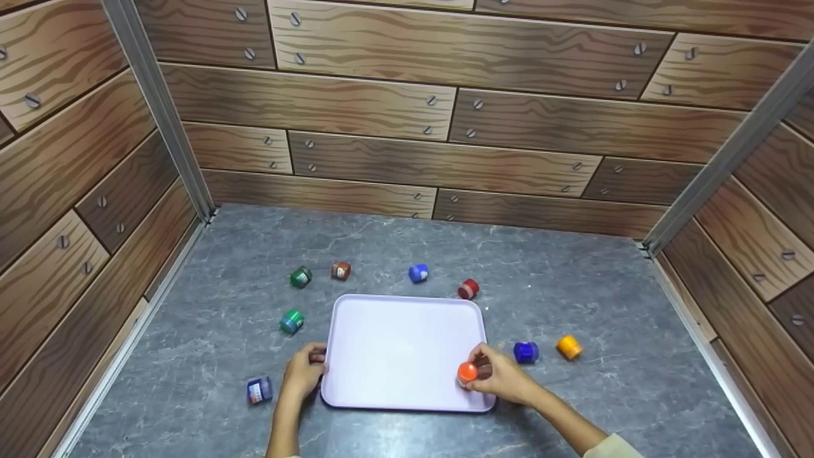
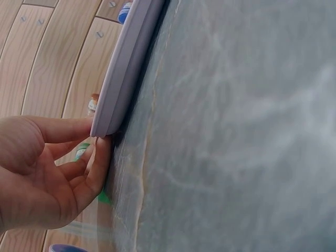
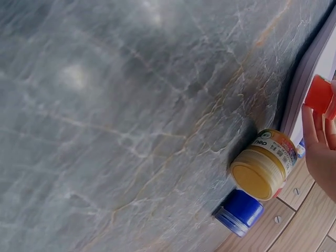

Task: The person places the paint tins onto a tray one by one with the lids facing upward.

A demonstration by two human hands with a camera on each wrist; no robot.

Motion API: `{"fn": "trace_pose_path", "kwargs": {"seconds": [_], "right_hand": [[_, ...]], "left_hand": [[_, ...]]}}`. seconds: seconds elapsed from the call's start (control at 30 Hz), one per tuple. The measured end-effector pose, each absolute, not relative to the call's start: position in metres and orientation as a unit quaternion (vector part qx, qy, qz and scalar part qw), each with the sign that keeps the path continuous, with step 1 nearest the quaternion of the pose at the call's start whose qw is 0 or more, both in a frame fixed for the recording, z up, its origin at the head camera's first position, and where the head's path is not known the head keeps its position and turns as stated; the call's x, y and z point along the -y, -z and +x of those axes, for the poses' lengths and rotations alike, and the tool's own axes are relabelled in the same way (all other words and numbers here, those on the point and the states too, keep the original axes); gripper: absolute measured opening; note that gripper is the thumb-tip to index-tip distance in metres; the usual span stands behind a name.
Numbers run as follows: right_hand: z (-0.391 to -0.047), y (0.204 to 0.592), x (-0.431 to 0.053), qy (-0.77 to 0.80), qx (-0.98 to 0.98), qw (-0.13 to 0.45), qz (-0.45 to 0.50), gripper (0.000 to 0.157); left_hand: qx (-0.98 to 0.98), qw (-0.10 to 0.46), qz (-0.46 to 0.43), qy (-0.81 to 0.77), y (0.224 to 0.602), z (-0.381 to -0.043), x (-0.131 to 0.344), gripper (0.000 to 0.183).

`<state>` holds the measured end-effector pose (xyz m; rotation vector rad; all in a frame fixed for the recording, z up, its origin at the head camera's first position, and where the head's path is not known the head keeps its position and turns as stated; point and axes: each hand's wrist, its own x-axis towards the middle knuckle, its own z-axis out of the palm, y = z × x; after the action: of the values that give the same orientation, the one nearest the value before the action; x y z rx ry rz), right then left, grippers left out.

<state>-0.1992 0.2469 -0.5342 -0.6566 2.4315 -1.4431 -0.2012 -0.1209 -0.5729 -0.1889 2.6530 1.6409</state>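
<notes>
Left hand (image 1: 304,372) pinches tray (image 1: 394,356) at its right; right hand (image 1: 503,380) grips orange jar (image 1: 467,371) over tray. Placing step, apparently; next likely calls for set-down, release.

Bright, even light, with a sheen on the grey tabletop (image 1: 191,356).
In the head view, glare pools toward the tabletop's near edge, before the lilac tray (image 1: 400,356), whose middle shines palest; the left wrist view renders the tabletop blurred; the right wrist view shows two hazy glints and a dark shadow beside the yellow jar (image 3: 264,164).
</notes>
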Motion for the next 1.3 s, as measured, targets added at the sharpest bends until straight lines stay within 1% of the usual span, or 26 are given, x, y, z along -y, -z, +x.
{"fn": "trace_pose_path", "kwargs": {"seconds": [0.13,0.23,0.4,0.77,0.93,1.13,1.3], "right_hand": [[-0.203,0.552,-0.256,0.479,-0.832,0.123,-0.25,0.035],[-0.205,0.561,-0.262,0.48,-0.83,0.137,-0.249,0.037],[-0.204,0.564,-0.266,0.495,-0.815,0.159,-0.257,0.037],[-0.203,0.564,-0.267,0.493,-0.811,0.163,-0.268,0.037],[-0.204,0.566,-0.269,0.487,-0.812,0.157,-0.28,0.038],[-0.203,0.567,-0.269,0.464,-0.82,0.133,-0.309,0.039],[-0.198,0.558,-0.266,0.455,-0.823,0.131,-0.314,0.04]], "left_hand": [[-0.84,0.013,-0.061,-0.538,0.574,-0.201,0.121,0.031],[-0.837,0.013,-0.061,-0.544,0.574,-0.201,0.121,0.032],[-0.839,0.009,-0.06,-0.541,0.573,-0.201,0.121,0.031],[-0.846,0.004,-0.055,-0.53,0.574,-0.201,0.121,0.03],[-0.847,0.003,-0.054,-0.529,0.574,-0.201,0.121,0.03],[-0.839,0.004,-0.053,-0.542,0.575,-0.201,0.121,0.031],[-0.839,0.008,-0.056,-0.542,0.576,-0.201,0.121,0.031]]}}
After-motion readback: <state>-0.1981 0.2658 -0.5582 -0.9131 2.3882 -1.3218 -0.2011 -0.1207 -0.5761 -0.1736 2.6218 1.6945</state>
